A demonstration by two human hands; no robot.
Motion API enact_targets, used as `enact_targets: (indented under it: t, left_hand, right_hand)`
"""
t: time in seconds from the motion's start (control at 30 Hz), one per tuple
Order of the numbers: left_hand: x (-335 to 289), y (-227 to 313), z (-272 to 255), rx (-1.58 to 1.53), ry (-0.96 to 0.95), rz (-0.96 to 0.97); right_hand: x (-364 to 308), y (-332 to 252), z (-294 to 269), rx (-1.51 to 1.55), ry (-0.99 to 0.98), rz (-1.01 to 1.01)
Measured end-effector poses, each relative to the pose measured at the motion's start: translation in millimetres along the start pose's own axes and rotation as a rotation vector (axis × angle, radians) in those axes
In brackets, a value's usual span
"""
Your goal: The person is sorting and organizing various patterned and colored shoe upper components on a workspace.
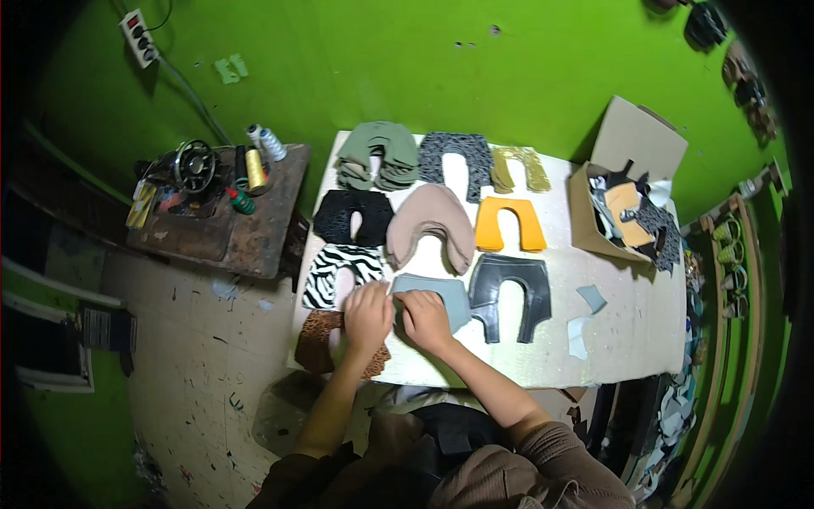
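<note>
My left hand (370, 319) and my right hand (426, 319) are close together over the near part of the table, fingertips almost meeting. Both have their fingers bent and pressed together. Whatever they may pinch is too small to make out. Under the right hand lies a grey-blue U-shaped piece (452, 299), partly covered. The left hand is beside zebra-striped U-shaped pieces (326, 276) and above leopard-print ones (318, 341). Farther off sits a stack of beige-pink U-shaped pieces (431, 212). Shiny black U-shaped pieces (511, 268) lie to the right.
More U-shaped stacks lie behind: fuzzy black (335, 218), olive green (377, 140), grey patterned (454, 146), gold (536, 172) and orange-yellow (509, 204). An open cardboard box (589, 216) of scraps stands right, near loose scraps (591, 298). Left, a sewing machine (193, 167) stands on a wooden table (254, 246).
</note>
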State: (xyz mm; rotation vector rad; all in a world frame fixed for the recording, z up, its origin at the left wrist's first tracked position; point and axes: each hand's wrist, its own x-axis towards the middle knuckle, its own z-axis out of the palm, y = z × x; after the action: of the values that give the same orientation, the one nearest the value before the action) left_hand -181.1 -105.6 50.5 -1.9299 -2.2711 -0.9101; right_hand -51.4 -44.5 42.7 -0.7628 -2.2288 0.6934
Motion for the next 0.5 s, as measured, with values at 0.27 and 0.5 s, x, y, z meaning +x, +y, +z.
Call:
enact_targets:
  t: [0.27, 0.5]
  left_hand:
    - [6, 135, 61, -0.287, -0.072, 0.123]
    - [16, 261, 127, -0.401, -0.269, 0.164]
  right_hand:
    - [-66, 59, -107, -0.051, 0.162, 0.171]
    - [-147, 135, -216, -0.274, 0.559, 0.564]
